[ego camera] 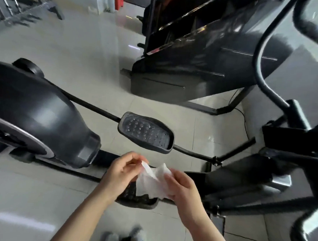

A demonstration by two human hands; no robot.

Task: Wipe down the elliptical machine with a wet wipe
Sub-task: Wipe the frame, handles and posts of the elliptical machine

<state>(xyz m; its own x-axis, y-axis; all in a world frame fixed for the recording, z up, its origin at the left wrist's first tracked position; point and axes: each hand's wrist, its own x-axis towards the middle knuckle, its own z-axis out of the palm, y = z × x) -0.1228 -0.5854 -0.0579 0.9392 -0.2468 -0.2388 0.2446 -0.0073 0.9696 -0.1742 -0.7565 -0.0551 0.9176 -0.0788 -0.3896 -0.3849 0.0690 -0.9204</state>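
- i have both hands in front of me, low over the elliptical machine, and neither is touching it yet.
- my left hand pinches the upper edge of the wet wipe between thumb and curled fingertips; my right hand holds the opposite side with its fingers curled round the bunched cloth.
- the wipe hangs between the 2 hands, crumpled and only partly spread, directly above the near pedal, which it half hides.
- the far pedal sits just beyond, studded and dark, on its bar running back to the flywheel housing.
- i judge the step in hand to be opening the wipe out, so i would pull the 2 edges apart gently until i have 1 flat layer, or fold it into a pad.
- a flat pad gives more wet surface on the pedal studs than a wad does; a wad only skims the tops.
- i would keep the grip light, since a wet sheet looks likely to tear if i tug hard at the corners.
- the near pedal is the closest surface, so starting there saves a reach.
- another black machine stands across the tiled floor, well apart from my hands.
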